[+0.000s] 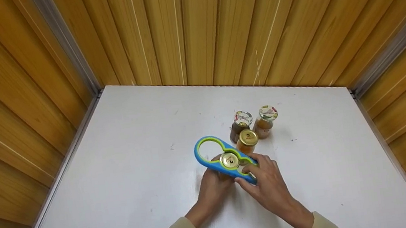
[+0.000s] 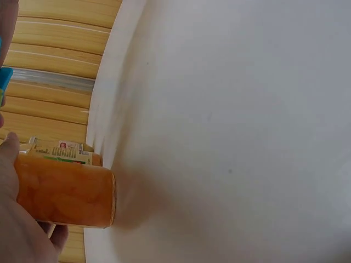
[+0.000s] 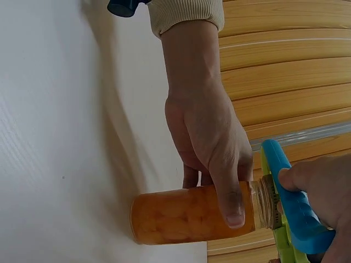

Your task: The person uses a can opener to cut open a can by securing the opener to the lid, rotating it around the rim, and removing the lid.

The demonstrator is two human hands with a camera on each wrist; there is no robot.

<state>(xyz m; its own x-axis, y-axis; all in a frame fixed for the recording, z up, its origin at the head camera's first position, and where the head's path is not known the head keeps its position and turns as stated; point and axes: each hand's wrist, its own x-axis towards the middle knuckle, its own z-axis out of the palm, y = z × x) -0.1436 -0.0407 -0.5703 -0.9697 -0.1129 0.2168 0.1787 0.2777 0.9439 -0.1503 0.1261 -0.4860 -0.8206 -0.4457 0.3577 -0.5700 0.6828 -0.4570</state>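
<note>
My left hand (image 1: 214, 186) holds a glass jar of orange fruit pieces (image 3: 175, 218) round its upper body. The jar's gold lid (image 1: 229, 160) shows through a middle opening of a blue and green jar opener (image 3: 299, 211), which sits around the lid. With my right hand (image 1: 271, 185) I grip the narrow end of the opener, fingers on one edge and thumb on the other. Its large ring end points away to the left. In the left wrist view the jar (image 2: 66, 192) is upright, its base close to the table; whether they touch I cannot tell.
Just beyond the opener stands a second gold-lidded jar (image 1: 247, 143). Behind it are a dark-filled jar (image 1: 238, 130) and an amber-filled jar (image 1: 263, 126), both with patterned lids. Wood-panelled walls (image 1: 197, 33) border the white table (image 1: 133, 149).
</note>
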